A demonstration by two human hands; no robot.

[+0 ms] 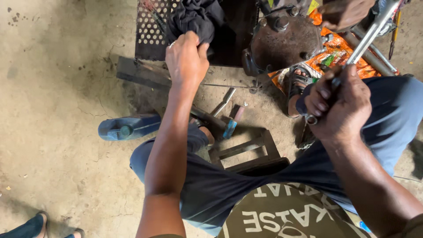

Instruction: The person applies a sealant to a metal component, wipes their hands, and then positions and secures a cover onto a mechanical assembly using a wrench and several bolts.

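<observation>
1. An orange printed foil wrapper [339,48], crumpled and flat on the floor, lies in the upper right of the frame, with green and dark patches in its print; part of it is hidden under the rusty machine part and the metal bars.
2. A blue plastic jug [130,127] with a green cap lies on its side at left centre, on the concrete floor [57,88].
3. The left hand [186,59], upper centre, has its fingers curled tight around a dark cloth [194,17], which bunches up above the knuckles against a perforated metal sheet [152,31].
4. The right hand [341,103], right of centre, is closed in a fist around the lower end of a long silver metal wrench handle [370,37], which slants up toward the upper right corner.
5. The wrench handle looks bright and smooth, with a small ring end showing just below the fist.
6. A round, rusty brown machine part [284,42] with bolts sits between the two hands, top centre.
7. A small dark wooden stool [249,154] stands at centre, between the person's blue-trousered knees.
8. Loose hand tools, one with a blue grip [229,128], lie on the floor just beside the left forearm.
9. A sandalled foot [297,86] rests near the wrapper, and another person's foot shows at the lower left corner.
</observation>
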